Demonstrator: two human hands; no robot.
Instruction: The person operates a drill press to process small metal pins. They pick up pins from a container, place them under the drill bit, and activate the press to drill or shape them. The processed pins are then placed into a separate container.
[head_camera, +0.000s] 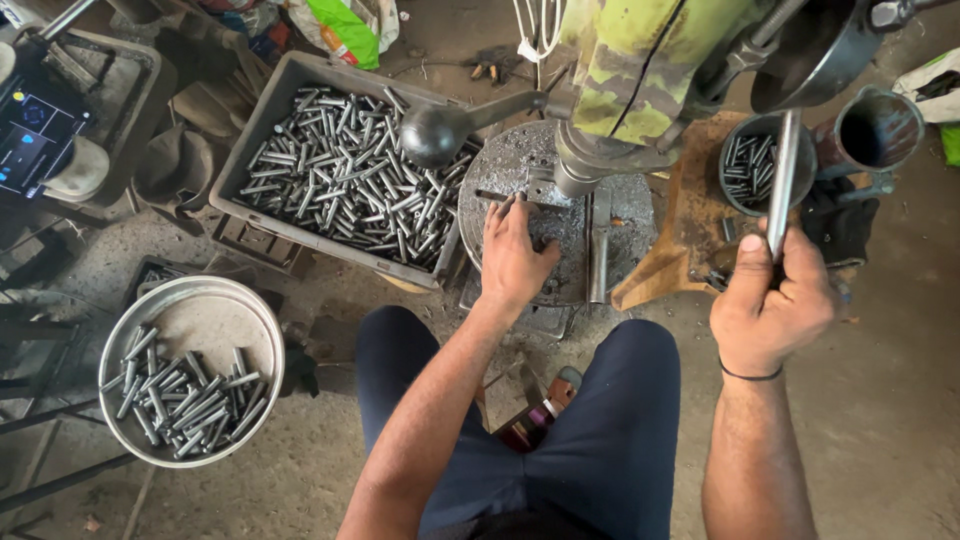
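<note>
Lever rod: a slim steel rod (783, 180) stands nearly upright in the head view, rising from the right hand toward the top of the green drill press (640, 70).
Right hand: the right hand (770, 305) is clenched round the lower end of the rod, thumb alongside it, a dark band on the wrist.
Long axis: the rod runs almost straight up and away from the fist, leaning slightly to the right at its top; it crosses in front of a small round tin of pins (765, 160).
Left hand: the left hand (515, 255) lies flat and spread on the round drill table (520, 165), fingertips toward the spindle; whether it pinches a small piece there I cannot tell.
Which hand is nearer: the left hand is at the work spot under the spindle, the right is well apart at the table's right side, beyond its right edge.
Ball handle: a black ball-ended handle (432, 133) juts left from the press, above the left hand and untouched.
Stock: a grey crate of short steel pins (345, 175) sits beside the table's left edge.
Bowl: a round metal bowl (190, 370) with fewer pins rests on the floor near the left knee.
</note>
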